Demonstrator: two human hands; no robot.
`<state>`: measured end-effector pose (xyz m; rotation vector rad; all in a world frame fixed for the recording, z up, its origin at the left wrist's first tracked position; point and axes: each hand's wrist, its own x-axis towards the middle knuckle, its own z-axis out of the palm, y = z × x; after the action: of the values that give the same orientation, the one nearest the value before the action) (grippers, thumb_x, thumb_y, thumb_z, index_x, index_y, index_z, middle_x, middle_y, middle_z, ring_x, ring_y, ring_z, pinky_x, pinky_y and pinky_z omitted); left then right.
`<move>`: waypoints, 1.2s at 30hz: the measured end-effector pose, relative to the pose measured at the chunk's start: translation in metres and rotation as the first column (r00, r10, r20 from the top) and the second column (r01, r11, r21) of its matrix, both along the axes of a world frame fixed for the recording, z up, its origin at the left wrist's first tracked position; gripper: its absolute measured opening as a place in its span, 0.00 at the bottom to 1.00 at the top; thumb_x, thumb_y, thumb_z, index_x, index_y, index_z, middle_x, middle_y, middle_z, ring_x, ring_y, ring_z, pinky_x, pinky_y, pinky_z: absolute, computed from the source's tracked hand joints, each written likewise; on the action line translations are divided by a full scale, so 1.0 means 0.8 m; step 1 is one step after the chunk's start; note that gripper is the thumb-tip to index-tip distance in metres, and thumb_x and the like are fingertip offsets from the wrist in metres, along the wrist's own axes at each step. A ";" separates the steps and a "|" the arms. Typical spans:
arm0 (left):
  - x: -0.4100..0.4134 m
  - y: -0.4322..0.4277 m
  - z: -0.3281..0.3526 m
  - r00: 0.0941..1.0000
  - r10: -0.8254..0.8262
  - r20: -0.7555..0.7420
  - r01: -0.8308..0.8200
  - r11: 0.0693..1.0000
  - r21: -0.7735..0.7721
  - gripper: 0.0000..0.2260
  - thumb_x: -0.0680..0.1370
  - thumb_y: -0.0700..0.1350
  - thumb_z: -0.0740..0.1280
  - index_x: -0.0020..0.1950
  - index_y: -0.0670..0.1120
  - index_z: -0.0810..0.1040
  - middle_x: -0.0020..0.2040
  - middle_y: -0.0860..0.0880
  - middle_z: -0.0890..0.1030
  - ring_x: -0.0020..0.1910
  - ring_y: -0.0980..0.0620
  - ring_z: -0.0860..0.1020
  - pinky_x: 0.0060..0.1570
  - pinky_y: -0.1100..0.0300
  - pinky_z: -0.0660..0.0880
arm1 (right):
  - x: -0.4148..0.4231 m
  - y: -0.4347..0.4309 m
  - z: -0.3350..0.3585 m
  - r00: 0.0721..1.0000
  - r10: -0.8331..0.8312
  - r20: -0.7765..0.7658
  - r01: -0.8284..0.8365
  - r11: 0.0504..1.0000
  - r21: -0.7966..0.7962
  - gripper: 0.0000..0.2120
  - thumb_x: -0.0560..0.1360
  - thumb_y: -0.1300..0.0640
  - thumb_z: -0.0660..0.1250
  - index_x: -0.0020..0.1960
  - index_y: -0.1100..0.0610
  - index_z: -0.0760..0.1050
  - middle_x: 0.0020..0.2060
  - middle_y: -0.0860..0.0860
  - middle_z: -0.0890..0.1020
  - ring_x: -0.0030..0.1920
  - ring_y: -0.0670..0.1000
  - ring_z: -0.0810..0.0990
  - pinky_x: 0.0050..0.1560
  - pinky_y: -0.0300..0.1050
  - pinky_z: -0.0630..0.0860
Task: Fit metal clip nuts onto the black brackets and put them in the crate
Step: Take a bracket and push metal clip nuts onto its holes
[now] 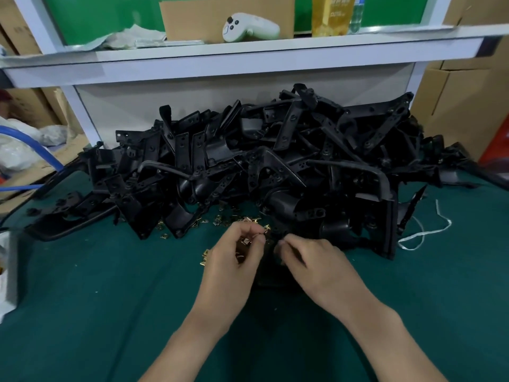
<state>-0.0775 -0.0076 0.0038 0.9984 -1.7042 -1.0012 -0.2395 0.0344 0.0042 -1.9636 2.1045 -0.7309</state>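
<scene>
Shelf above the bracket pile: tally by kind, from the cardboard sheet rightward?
Cardboard sheet: 1
White controller: 1
Yellow carton: 1
Green bottle: 1
Total: 4

Print on the yellow carton is too blurred to read.

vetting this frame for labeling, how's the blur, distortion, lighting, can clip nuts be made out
Head view: wide-angle bowing curves the shelf edge, smeared at its right end; soft light, no glare; the bracket pile is one dark mass; clip nuts are brassy specks; the clip nut pinched by the left hand is blurry; the bracket at the right hand sinks into shadow.
</scene>
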 end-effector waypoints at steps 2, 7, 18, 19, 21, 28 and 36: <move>0.002 -0.001 0.003 0.999 -0.022 -0.031 0.023 0.999 0.033 0.08 0.82 0.46 0.67 0.49 0.60 0.79 0.36 0.57 0.79 0.33 0.57 0.75 0.35 0.63 0.74 | 0.004 -0.003 -0.008 0.998 0.047 -0.043 -0.046 0.999 0.010 0.13 0.83 0.47 0.53 0.49 0.50 0.73 0.44 0.46 0.80 0.48 0.51 0.77 0.47 0.47 0.68; 0.010 -0.012 0.010 0.965 0.072 -0.253 -0.032 0.987 0.158 0.08 0.82 0.45 0.66 0.50 0.56 0.83 0.43 0.52 0.85 0.41 0.57 0.81 0.43 0.68 0.76 | 0.010 -0.005 -0.021 0.987 0.056 -0.149 -0.062 0.997 -0.038 0.13 0.83 0.52 0.52 0.45 0.52 0.71 0.44 0.47 0.77 0.48 0.50 0.74 0.52 0.43 0.67; 0.013 -0.021 0.010 0.919 0.053 -0.390 0.111 0.916 0.386 0.09 0.84 0.43 0.64 0.60 0.49 0.82 0.53 0.48 0.87 0.46 0.55 0.84 0.44 0.66 0.79 | 0.009 -0.003 -0.026 0.993 0.016 -0.119 -0.034 0.987 -0.157 0.10 0.78 0.48 0.47 0.48 0.49 0.65 0.30 0.44 0.71 0.32 0.49 0.73 0.34 0.45 0.58; 0.014 -0.021 0.010 0.921 0.051 -0.387 0.109 0.918 0.381 0.09 0.84 0.43 0.64 0.59 0.50 0.83 0.53 0.48 0.87 0.48 0.54 0.85 0.45 0.66 0.79 | 0.010 -0.001 -0.026 0.992 0.036 -0.118 -0.055 0.986 -0.159 0.11 0.77 0.45 0.46 0.47 0.49 0.65 0.32 0.44 0.72 0.33 0.48 0.70 0.35 0.45 0.59; 0.014 -0.020 0.010 0.924 0.045 -0.381 0.107 0.924 0.368 0.09 0.83 0.44 0.65 0.58 0.53 0.83 0.54 0.49 0.87 0.51 0.52 0.85 0.47 0.63 0.81 | 0.011 -0.001 -0.026 0.989 0.067 -0.131 -0.086 0.986 -0.145 0.16 0.75 0.41 0.46 0.49 0.49 0.67 0.37 0.43 0.74 0.36 0.46 0.69 0.39 0.45 0.64; 0.013 -0.022 0.008 0.935 0.036 -0.352 0.078 0.950 0.303 0.09 0.84 0.46 0.64 0.60 0.50 0.82 0.54 0.51 0.87 0.53 0.51 0.85 0.56 0.56 0.79 | 0.002 -0.007 -0.030 0.962 0.176 -0.211 -0.174 0.984 0.026 0.34 0.74 0.26 0.47 0.68 0.47 0.68 0.55 0.41 0.72 0.55 0.45 0.74 0.57 0.41 0.69; 0.011 -0.024 0.006 0.921 0.068 -0.384 0.055 0.952 0.300 0.12 0.80 0.53 0.65 0.53 0.48 0.83 0.51 0.49 0.87 0.47 0.52 0.85 0.45 0.65 0.79 | 0.000 -0.007 -0.026 0.959 0.228 -0.166 -0.233 0.973 -0.008 0.34 0.71 0.26 0.54 0.66 0.47 0.74 0.58 0.39 0.74 0.51 0.37 0.60 0.55 0.37 0.59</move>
<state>-0.0685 -0.0264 0.0083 0.9185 -1.2371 -1.3889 -0.2391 0.0288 -0.0167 -2.3058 1.9100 -0.5746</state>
